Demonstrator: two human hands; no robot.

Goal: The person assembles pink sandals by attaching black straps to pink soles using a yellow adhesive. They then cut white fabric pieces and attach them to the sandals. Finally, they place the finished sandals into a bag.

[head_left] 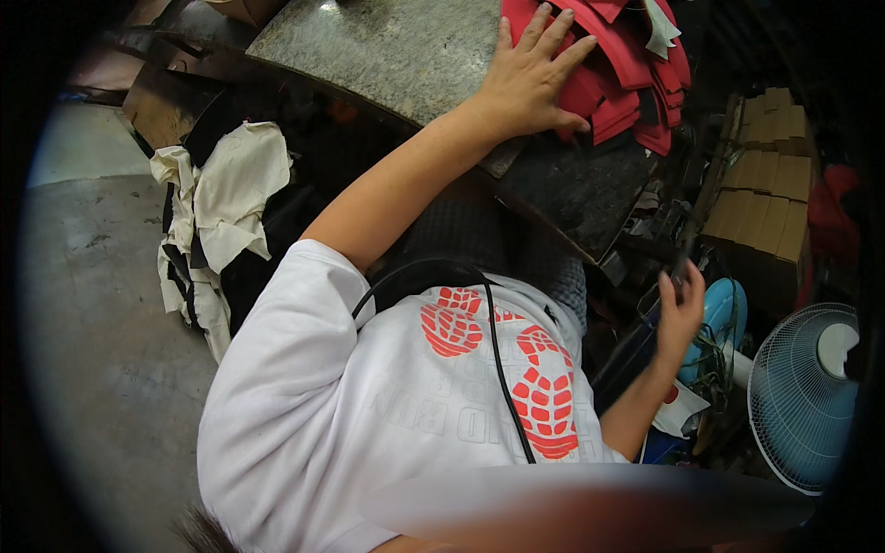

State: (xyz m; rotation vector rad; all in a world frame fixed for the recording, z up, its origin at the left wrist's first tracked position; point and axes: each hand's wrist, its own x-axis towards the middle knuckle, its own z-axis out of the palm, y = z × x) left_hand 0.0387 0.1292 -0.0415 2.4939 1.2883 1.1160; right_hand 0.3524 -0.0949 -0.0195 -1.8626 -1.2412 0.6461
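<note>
My left hand (539, 83) lies with its fingers spread on a loose pile of red sheet pieces (618, 55), several of them with curved edges. The pile rests at the right end of a grey stone-like worktop (387, 51). A small whitish scrap (661, 29) sits on top of the red pieces. Lower on the right, my right hand (679, 311) is raised with its thumb and fingers apart, and I see nothing held in it. Its fingertips are close to a dark edge; whether they touch it I cannot tell.
A white fan with a wire cage (802, 396) stands at the lower right, near a blue rounded object (724, 318). Stacked tan blocks (761, 198) fill a box behind it. Cream cloth pieces (240, 189) hang at the left above the grey floor (101, 304). A black cable (502, 369) crosses my shirt.
</note>
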